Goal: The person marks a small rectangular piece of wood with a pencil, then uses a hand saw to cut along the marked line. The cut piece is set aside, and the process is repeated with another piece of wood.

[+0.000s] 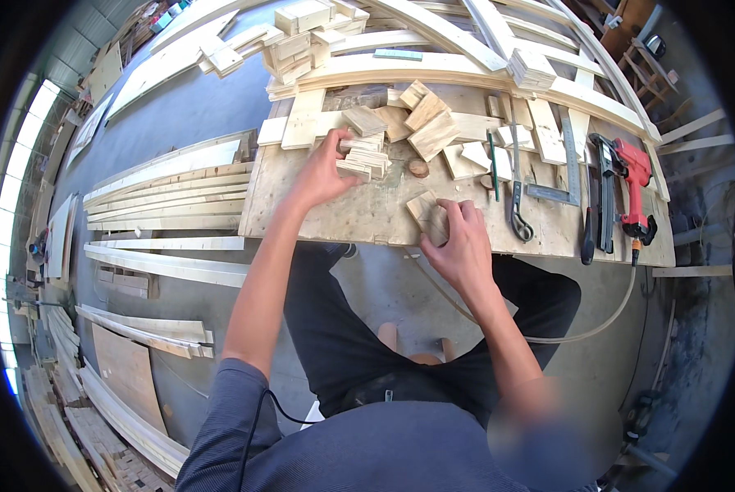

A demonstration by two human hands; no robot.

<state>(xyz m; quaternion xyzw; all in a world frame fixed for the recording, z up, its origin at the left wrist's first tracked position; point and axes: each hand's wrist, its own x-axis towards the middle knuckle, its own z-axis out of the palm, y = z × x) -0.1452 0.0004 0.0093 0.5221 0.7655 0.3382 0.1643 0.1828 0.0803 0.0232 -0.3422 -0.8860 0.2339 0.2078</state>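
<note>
My left hand (325, 174) is closed round the left side of a small stack of thin wooden pieces (367, 156) on the workbench (285, 205). Thumb and fingers of my right hand (463, 242) grip a flat rectangular wooden block (427, 215) at the bench's near edge. Between the two hands, a little farther back, lies a small round piece of wood (417, 168). Loose wooden blocks (431, 123) are heaped behind it, some tilted on each other. My right palm hides part of the block's lower side.
Right of my hands lie a green pencil-like stick (493, 164), a dark-handled tool (518, 215), a metal square (574, 168), a screwdriver (587, 239) and a red nail gun (632, 168) with a hose (585, 337). Long boards (433, 63) span the back; more planks (166, 197) lie at left.
</note>
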